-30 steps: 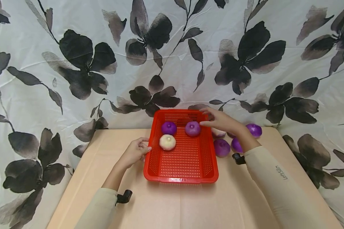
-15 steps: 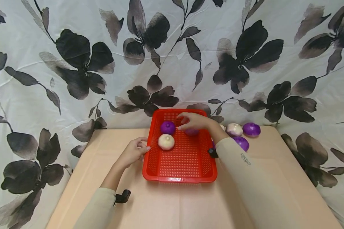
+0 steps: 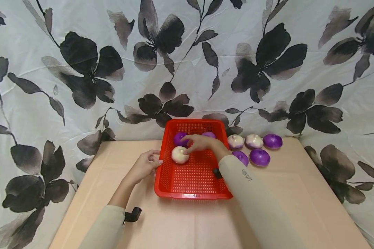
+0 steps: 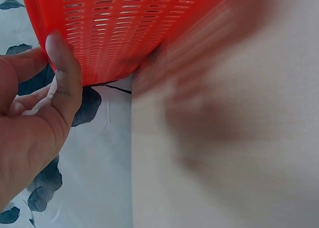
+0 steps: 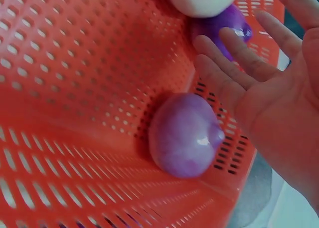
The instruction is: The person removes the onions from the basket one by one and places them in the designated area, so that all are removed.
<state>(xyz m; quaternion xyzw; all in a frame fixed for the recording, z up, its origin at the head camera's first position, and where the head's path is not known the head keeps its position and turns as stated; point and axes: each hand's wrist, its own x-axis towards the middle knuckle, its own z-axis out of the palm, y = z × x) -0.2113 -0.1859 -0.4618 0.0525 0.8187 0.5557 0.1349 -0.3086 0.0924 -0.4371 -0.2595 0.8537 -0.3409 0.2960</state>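
A red perforated plastic basket (image 3: 193, 196) stands on the table, its left rim held between the thumb and fingers of my left hand (image 3: 144, 166). Over the inside of the basket reaches my right hand (image 3: 200, 143), its fingertips by a white onion-like bulb (image 3: 178, 156). A purple onion (image 3: 178, 139) sits behind the white one, partly covered by that hand. Towards the back right of the basket lies a lighter purple onion (image 3: 209, 134), mostly hidden in the head view but whole in the right wrist view. There, the right hand's fingers (image 5: 254, 63) are extended and hold nothing.
Right of the basket, several bulbs rest on the table: two white-and-purple ones (image 3: 254, 141) and purple onions (image 3: 259, 157). A floral cloth (image 3: 218, 86) hangs behind the table's back edge. The table (image 3: 187, 224) has a pale beige surface.
My right hand has moved left and towards me, from beside the lighter purple onion to near the white bulb. The left hand keeps its hold on the basket.
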